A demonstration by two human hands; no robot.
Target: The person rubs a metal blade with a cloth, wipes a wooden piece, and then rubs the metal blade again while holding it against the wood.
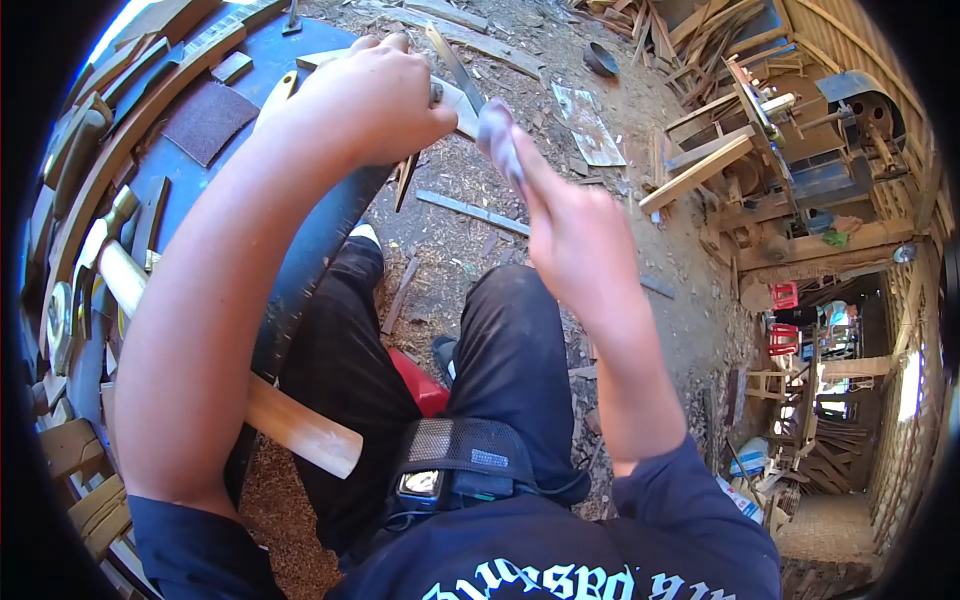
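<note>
My left hand [385, 100] is closed around a light wooden piece [458, 108] at the edge of the blue bench, and its fingers hide most of the wood. A dark, pointed strip [405, 183] sticks out below that hand. My right hand [585, 235] is closed, its index finger stretched along the pale, blurred handle of a long, narrow file-like tool [460, 68]. The tool's blade points up and away, just right of the wooden piece. Under my left forearm lies a hammer with a wooden handle [305, 428], its end jutting past the bench edge.
On the blue bench [290, 50] lie a dark sandpaper sheet [210, 122] and a row of wooden tools along the left. Shavings and scraps cover the floor, with a metal strip [472, 212]. Wooden machinery [790, 150] and stacked timber stand at right.
</note>
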